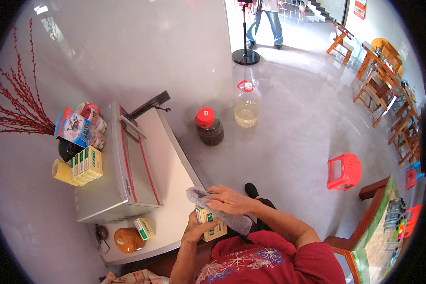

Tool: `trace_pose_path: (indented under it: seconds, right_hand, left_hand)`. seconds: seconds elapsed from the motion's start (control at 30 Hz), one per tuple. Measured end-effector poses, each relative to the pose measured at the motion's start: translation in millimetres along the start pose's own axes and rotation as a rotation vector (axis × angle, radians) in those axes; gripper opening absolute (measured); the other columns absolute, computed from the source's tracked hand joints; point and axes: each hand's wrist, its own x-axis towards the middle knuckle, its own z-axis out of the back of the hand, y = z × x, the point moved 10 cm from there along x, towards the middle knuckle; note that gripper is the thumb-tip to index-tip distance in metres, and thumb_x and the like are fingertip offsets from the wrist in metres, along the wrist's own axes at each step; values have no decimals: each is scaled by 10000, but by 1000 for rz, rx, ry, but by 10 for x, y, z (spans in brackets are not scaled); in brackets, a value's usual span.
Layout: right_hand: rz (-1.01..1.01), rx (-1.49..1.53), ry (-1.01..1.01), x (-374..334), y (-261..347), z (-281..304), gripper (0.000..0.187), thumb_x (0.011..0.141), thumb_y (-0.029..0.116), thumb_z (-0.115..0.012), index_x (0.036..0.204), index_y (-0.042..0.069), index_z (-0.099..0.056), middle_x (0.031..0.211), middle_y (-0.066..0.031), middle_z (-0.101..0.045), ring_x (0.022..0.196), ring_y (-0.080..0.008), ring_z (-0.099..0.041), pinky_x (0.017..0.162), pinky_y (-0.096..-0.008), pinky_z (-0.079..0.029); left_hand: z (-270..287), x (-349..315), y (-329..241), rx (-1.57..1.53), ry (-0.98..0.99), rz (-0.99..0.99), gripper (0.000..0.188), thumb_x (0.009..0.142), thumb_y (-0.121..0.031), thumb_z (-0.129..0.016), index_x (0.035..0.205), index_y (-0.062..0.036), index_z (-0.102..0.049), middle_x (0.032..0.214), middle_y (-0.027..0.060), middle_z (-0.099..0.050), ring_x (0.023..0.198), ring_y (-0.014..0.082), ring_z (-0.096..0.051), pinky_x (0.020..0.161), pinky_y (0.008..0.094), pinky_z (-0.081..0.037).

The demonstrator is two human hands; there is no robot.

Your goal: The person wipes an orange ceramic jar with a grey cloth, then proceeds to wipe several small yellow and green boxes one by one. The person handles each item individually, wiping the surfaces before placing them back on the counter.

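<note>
Silver appliance point(123, 180) blocks leftward; bare counter point(175, 189) ahead lies open.

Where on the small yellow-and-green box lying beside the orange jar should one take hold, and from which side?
Pinch the small box across its two long side faces, coming from above. It lies flat on the white countertop, its top face exposed, with the orange jar close against one side.

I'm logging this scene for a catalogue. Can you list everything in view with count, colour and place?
small box: 1, yellow-green, in left hand
cloth: 1, grey, under right hand, on the box
counter: 1, white, left of centre
machine: 1, grey with red trim, on counter
boxes: row, yellow-green, left of machine
jar: 1, orange, counter's near end
jugs: 2, one clear, one dark, on floor
stool: 1, red, on floor
branches: red, far left
left hand: holds the box
right hand: presses the cloth
</note>
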Motion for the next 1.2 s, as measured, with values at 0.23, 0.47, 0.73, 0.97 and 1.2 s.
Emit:
trace_pose_path:
  seconds: [0.23,0.47,0.73,0.97,1.2]
  right_hand:
    - [-365,164,-456,-331,-360,-2,340,923,269,-394,1058,-13,-528,905,-192,-481,847,-329,-467,769,-388,-381]
    - [-519,220,-227,-613,-416,-354,294,911,252,-444,946,-35,-498,871,-218,-535,794,-321,-525,714,-381,-415]
    - [-496,420,-350,-358,-374,291,302,923,241,-453,997,-33,-557,877,-78,-546,813,-160,-495,754,-282,-412]
    - [-482,368,-269,-351,-499,-149,381,948,303,-388,1094,-33,-490,1078,-154,-484,1003,-238,-476,883,-321,-361]
    - [-503,486,-236,-607,-535,-222,388,944,327,-383,1005,-37,-502,930,-150,-502,890,-241,-491,829,-337,-376]
  left_hand:
    - [83,76,-33,-6,-204,-95,469,699,-38,-650,1135,20,-490,938,81,-603,788,155,-594,697,289,-493]
    - [279,132,-219,-179,-362,-251,420,746,-51,-602,1139,33,-479,965,121,-606,840,202,-620,736,327,-524]
    - [144,90,-158,-288,-183,-204,514,729,-75,-561,1211,46,-434,1058,159,-590,937,252,-614,805,376,-522]
    - [256,139,-174,-423,-276,-282,430,730,-65,-521,1140,59,-490,970,157,-617,832,250,-641,747,367,-543]
    - [173,148,-42,-404,-238,-189,484,708,-70,-533,1171,59,-474,1024,170,-602,887,263,-632,767,378,-541]
